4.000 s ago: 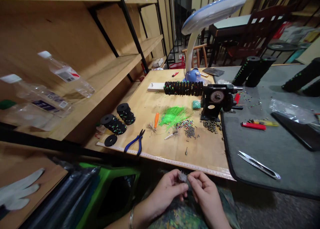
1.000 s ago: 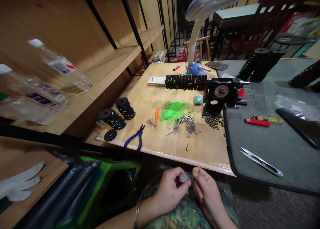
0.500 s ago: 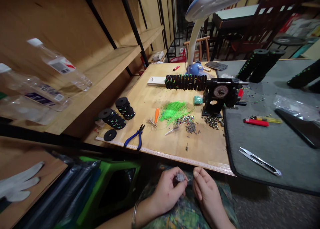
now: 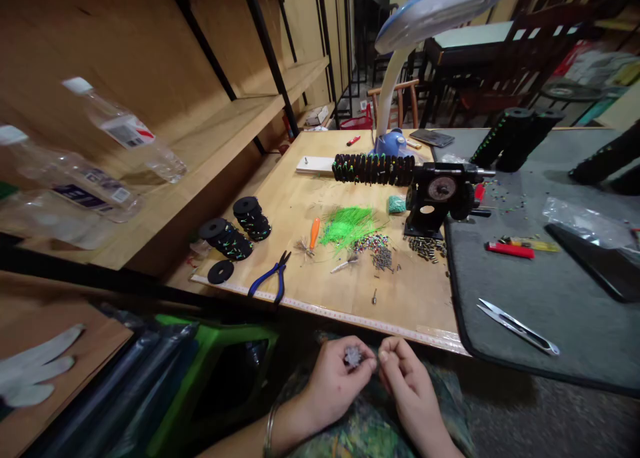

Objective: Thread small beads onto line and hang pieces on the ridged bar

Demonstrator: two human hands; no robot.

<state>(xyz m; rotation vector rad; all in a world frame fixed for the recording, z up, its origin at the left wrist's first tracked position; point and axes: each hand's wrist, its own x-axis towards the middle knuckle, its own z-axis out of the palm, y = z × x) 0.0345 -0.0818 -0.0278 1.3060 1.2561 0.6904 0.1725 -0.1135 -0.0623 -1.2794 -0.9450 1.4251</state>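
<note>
My left hand (image 4: 336, 373) is curled closed around a small grey spiky cluster (image 4: 353, 357), which looks like a bunch of fine strands or tiny pieces. Opposite it, my right hand (image 4: 407, 375) is pinched, thumb against forefinger, close to the left fingertips. Whatever lies between those right fingers is too small to make out. Both hands are above my lap, just in front of the table edge. Nearest on the table lie a small metal swivel-like part (image 4: 375, 297), blue-handled pliers (image 4: 270, 278) and a pile of tiny grey tubes (image 4: 382, 258).
A black winder with a dial (image 4: 433, 198) carries a row of black foam spools (image 4: 373, 169). Bright green line pieces (image 4: 350, 226), beads and an orange-handled tool (image 4: 315, 233) lie mid-table. Thread snips (image 4: 520, 328) rest on the grey mat (image 4: 475, 271). A desk lamp (image 4: 440, 11) overhangs.
The grey cluster has shifted slightly left within my left hand. My right fingertips, apart from the left hand half a second ago, are now closer to it. The head view has tilted slightly.
</note>
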